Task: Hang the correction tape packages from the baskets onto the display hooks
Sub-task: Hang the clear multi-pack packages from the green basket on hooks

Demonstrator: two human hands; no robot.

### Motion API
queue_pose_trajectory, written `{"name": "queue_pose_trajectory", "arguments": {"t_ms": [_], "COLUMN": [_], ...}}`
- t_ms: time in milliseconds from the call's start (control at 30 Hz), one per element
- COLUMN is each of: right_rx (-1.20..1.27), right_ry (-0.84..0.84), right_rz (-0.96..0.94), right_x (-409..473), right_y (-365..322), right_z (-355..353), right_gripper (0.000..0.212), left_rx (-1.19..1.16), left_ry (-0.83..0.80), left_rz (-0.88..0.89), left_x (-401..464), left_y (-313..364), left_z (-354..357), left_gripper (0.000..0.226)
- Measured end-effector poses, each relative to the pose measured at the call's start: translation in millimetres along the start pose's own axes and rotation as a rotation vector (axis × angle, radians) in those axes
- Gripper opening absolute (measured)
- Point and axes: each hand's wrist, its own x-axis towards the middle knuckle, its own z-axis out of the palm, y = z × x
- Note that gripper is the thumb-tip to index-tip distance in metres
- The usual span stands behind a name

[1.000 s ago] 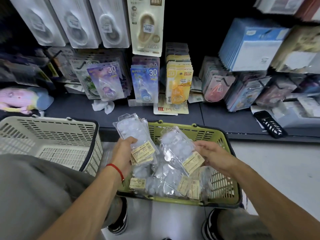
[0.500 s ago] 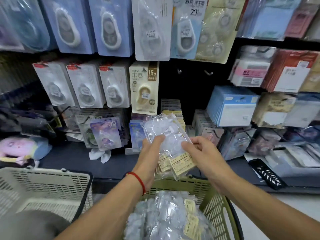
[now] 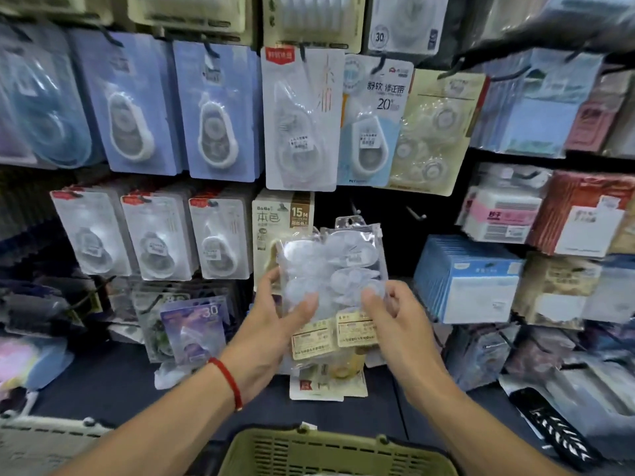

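A small stack of clear correction tape packages (image 3: 335,269) with yellow labels at the bottom is held upright in front of the display wall. My left hand (image 3: 275,317) grips the stack's left edge, thumb on the front. My right hand (image 3: 391,321) pinches its right side. The packages' hang holes sit just below two bare display hooks (image 3: 414,213) on the dark panel. The green basket (image 3: 309,448) shows only its rim at the bottom edge.
Carded correction tapes (image 3: 299,121) hang in rows above and to the left. Blue boxed packs (image 3: 470,280) and other stationery fill the right side. A white basket (image 3: 44,438) stands at the bottom left. A black handheld device (image 3: 556,431) lies on the shelf at the right.
Both hands have lifted the packages out of the green basket and up toward the bare hooks. My view has tilted up, so the basket's contents have dropped out of sight.
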Motion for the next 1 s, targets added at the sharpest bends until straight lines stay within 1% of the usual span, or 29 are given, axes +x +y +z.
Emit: {"name": "queue_pose_trajectory", "arguments": {"t_ms": [67, 133, 233, 333, 400, 467, 533, 600, 667, 700, 733, 800, 833, 867, 933, 967, 1000], "right_rx": [0.03, 0.028, 0.013, -0.02, -0.025, 0.008, 0.062, 0.06, 0.005, -0.066, -0.188, -0.434, -0.477, -0.48, -0.393, -0.332, -0.282], "right_ry": [0.071, 0.097, 0.094, 0.076, 0.069, 0.071, 0.09, 0.109, 0.097, 0.073, 0.046, 0.009, 0.0, -0.013, -0.069, -0.118, -0.167], "right_rz": [-0.006, -0.017, -0.03, -0.065, -0.079, -0.067, -0.042, -0.04, -0.036, -0.016, 0.018, 0.111, 0.129, 0.113, 0.022, -0.019, -0.055], "right_x": [7, 12, 16, 19, 22, 24, 25, 26, 29, 32, 34, 35, 34, 31, 23, 18, 13], "right_y": [-1, -3, -6, -4, -3, -2, -2, 0, 4, 7, 9, 14, 16, 17, 14, 11, 9], "right_z": [-2, -6, -9, -11, -11, -9, -5, -3, -2, -3, -5, -10, -11, -11, -9, -7, -4], "right_gripper": [0.031, 0.034, 0.033, 0.026, 0.025, 0.023, 0.018, 0.017, 0.017, 0.021, 0.032, 0.059, 0.063, 0.058, 0.039, 0.034, 0.035], "left_rx": [0.035, 0.052, 0.009, -0.061, -0.065, -0.074, -0.08, -0.09, -0.109, -0.114, -0.116, -0.128, -0.135, -0.139, -0.147, -0.146, -0.135], "left_ry": [0.076, 0.102, 0.06, 0.022, 0.028, 0.022, 0.023, 0.027, 0.025, 0.026, 0.03, 0.037, 0.037, 0.034, 0.013, -0.005, -0.022], "left_rz": [0.05, 0.084, 0.064, 0.013, -0.003, -0.01, 0.02, 0.067, 0.083, 0.088, 0.091, 0.087, 0.085, 0.084, 0.083, 0.083, 0.085], "left_x": [1, 2, 4, 1, -1, -3, -4, -3, -4, -5, -6, -6, -5, -4, -4, -3, -3], "left_y": [0, 3, 10, 16, 18, 20, 21, 19, 18, 17, 17, 16, 14, 13, 10, 8, 7], "left_z": [-3, -5, -3, -2, 0, 0, -2, -6, -8, -8, -8, -7, -7, -6, -3, -2, 0], "left_gripper": [0.082, 0.076, 0.051, 0.049, 0.042, 0.04, 0.036, 0.037, 0.052, 0.057, 0.058, 0.054, 0.051, 0.048, 0.047, 0.049, 0.053]}}
